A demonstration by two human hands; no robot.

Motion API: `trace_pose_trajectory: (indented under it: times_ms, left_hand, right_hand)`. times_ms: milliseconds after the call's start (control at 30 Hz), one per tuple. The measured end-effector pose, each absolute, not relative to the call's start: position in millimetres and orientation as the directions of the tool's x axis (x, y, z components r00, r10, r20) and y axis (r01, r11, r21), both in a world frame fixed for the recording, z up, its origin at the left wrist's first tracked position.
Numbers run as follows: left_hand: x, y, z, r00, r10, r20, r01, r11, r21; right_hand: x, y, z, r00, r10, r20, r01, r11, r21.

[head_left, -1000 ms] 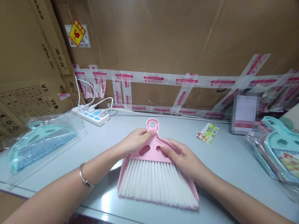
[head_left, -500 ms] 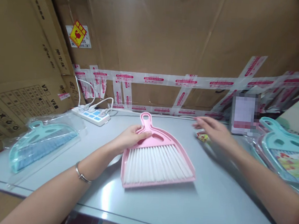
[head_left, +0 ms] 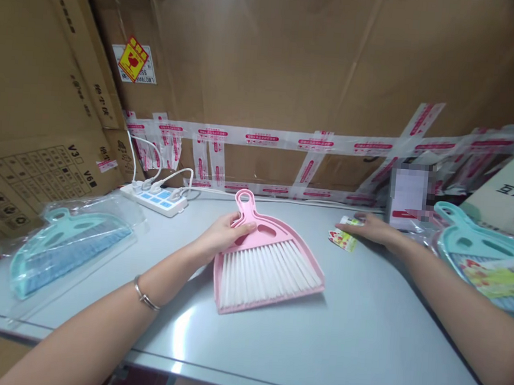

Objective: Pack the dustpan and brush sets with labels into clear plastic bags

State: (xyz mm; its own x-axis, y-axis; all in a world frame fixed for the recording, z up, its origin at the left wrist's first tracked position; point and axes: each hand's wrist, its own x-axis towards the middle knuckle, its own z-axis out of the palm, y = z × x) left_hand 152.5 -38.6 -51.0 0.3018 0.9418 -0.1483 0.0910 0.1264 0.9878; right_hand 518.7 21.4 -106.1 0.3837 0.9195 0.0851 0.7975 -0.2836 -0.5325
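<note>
A pink dustpan with a white-bristled brush nested in it [head_left: 266,259] lies on the grey table [head_left: 324,352]. My left hand [head_left: 222,235] grips its handle, fingers closed round it. My right hand [head_left: 372,230] is stretched to the right, fingers flat on a small printed card [head_left: 343,239] near the back of the table. A bracelet [head_left: 145,297] sits on my left wrist.
A teal brush set in a clear bag [head_left: 63,247] lies at the left. More teal sets in bags [head_left: 483,258] pile at the right. A white power strip [head_left: 155,196] with cables sits at the back. Taped cardboard boxes [head_left: 265,86] wall in the table.
My right hand left the pink dustpan and moved right onto the printed card. The left hand slid the dustpan slightly back and turned it.
</note>
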Motion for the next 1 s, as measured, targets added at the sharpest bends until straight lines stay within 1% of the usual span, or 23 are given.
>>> trace_pose_trajectory:
  times_ms: [100,167,267,333,367,433,500,533,600,700,733,767,800,867,933,1000]
  left_hand:
    - [152.2,-38.4,-51.1,0.303,0.941,-0.148,0.049,0.139,0.989]
    - [151.8,-37.6,-51.8,0.287,0.948,-0.142,0.017,0.143,0.99]
    - [151.3,-36.2,-53.1,0.24,0.96,-0.144,-0.032,0.156,0.987]
    - [151.4,-35.3,-53.9,0.203,0.966,-0.163,-0.073,0.181,0.981]
    - [151.7,-35.0,-54.3,0.187,0.966,-0.177,-0.1,0.198,0.975]
    - [153.0,-34.7,-55.2,0.159,0.965,-0.208,-0.16,0.234,0.959]
    - [154.9,-34.9,-55.7,0.138,0.959,-0.247,-0.223,0.273,0.936]
    - [156.0,-35.2,-55.9,0.126,0.955,-0.268,-0.248,0.292,0.924]
    - [158.1,-36.2,-55.9,0.106,0.946,-0.307,-0.286,0.324,0.902]
    - [160.6,-38.5,-55.8,0.114,0.935,-0.337,-0.322,0.356,0.878]
    - [161.4,-39.5,-55.8,0.129,0.931,-0.34,-0.329,0.364,0.871]
    - [162.1,-40.5,-55.9,0.147,0.928,-0.342,-0.332,0.372,0.867]
    - [163.0,-41.7,-56.1,0.165,0.925,-0.341,-0.332,0.378,0.864]
    - [165.0,-44.3,-56.7,0.201,0.918,-0.342,-0.334,0.392,0.857]
    - [167.0,-47.2,-57.6,0.24,0.907,-0.347,-0.324,0.412,0.852]
    - [168.5,-49.9,-58.5,0.303,0.895,-0.328,-0.305,0.417,0.856]
  right_hand:
    - [514.2,16.5,-95.9,0.361,0.93,-0.068,0.735,-0.328,-0.594]
    - [508.5,13.4,-92.0,0.342,0.932,-0.121,0.693,-0.337,-0.637]
    - [499.6,8.8,-89.8,0.337,0.936,-0.102,0.67,-0.315,-0.673]
    - [491.8,4.0,-86.1,0.324,0.944,-0.063,0.617,-0.262,-0.742]
    - [486.4,0.3,-81.9,0.312,0.95,-0.031,0.568,-0.212,-0.795]
    - [472.0,-10.9,-67.4,0.286,0.956,0.07,0.415,-0.058,-0.908]
    - [452.9,-27.9,-46.0,0.26,0.951,0.166,0.22,0.11,-0.969]
    - [442.2,-38.4,-34.2,0.224,0.958,0.178,0.109,0.156,-0.982]
    - [419.7,-62.2,-13.3,0.12,0.977,0.177,-0.054,0.185,-0.981]
    - [385.7,-96.0,0.7,-0.163,0.966,0.201,-0.195,0.168,-0.966]
    - [374.9,-104.0,-0.3,-0.257,0.946,0.198,-0.191,0.152,-0.97]
    - [364.9,-109.4,-3.9,-0.322,0.927,0.193,-0.148,0.152,-0.977]
    - [356.0,-112.0,-9.7,-0.344,0.919,0.192,-0.077,0.176,-0.981]
    - [343.0,-109.0,-25.1,-0.281,0.927,0.248,0.102,0.286,-0.953]
    - [337.4,-98.9,-41.1,-0.183,0.921,0.345,0.256,0.383,-0.888]
    - [337.8,-87.8,-52.9,-0.133,0.91,0.394,0.354,0.415,-0.838]
